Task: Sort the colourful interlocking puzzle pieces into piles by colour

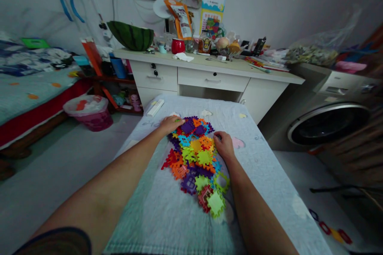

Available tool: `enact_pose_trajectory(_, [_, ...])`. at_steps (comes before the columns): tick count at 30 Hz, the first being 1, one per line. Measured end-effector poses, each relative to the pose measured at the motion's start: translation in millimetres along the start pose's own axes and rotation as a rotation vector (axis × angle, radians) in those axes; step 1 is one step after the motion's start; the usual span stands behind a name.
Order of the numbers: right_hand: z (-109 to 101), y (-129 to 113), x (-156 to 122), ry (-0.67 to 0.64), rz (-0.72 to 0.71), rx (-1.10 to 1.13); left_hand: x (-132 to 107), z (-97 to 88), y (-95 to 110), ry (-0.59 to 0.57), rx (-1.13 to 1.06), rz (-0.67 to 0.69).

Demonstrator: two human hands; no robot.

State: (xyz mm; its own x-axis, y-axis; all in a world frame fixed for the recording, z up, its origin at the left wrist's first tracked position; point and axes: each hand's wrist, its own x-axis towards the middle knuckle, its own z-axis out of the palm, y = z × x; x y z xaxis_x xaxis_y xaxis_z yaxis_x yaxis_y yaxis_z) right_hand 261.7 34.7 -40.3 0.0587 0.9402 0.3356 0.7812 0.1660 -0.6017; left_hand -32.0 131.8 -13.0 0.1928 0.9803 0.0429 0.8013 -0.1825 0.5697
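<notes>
A heap of flat, toothed plastic building tiles in purple, orange, green, blue and red lies on a table covered with a pale blue cloth. My left hand rests at the heap's far left edge, fingers curled over a green piece and touching the purple tiles. My right hand sits at the heap's right side, fingers bent inward against orange and green tiles. A green tile and a red one lie nearest to me.
A white desk with drawers stands behind the table, cluttered with half a watermelon, a red mug and snacks. A washing machine is at the right, a bed and pink bin at the left.
</notes>
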Motion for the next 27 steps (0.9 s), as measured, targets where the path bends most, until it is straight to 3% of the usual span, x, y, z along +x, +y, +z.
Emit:
enact_pose_trajectory(5, [-3, -4, 0, -0.016, -0.008, 0.022, -18, -10.7, 11, -0.104, -0.074, 0.124])
enact_pose_trajectory(11, [-5, -5, 0, -0.013, 0.033, 0.129, -57, -10.5, 32, -0.186, -0.153, 0.218])
enact_pose_trajectory(15, [-3, -3, -1, 0.031, 0.079, 0.299, -83, -11.2, 41, -0.041, -0.188, 0.331])
enact_pose_trajectory(18, [-2, -2, 3, 0.11, 0.131, 0.365, -101, -12.6, 41, -0.008, -0.218, 0.35])
enact_pose_trajectory(22, [-4, -9, 26, 0.14, 0.095, 0.209, -130, -9.9, 37, 0.06, -0.16, 0.314])
enact_pose_trajectory(27, [8, -25, 72, -0.045, 0.147, 0.124, -172, 3.4, 33, -0.03, -0.059, 0.244])
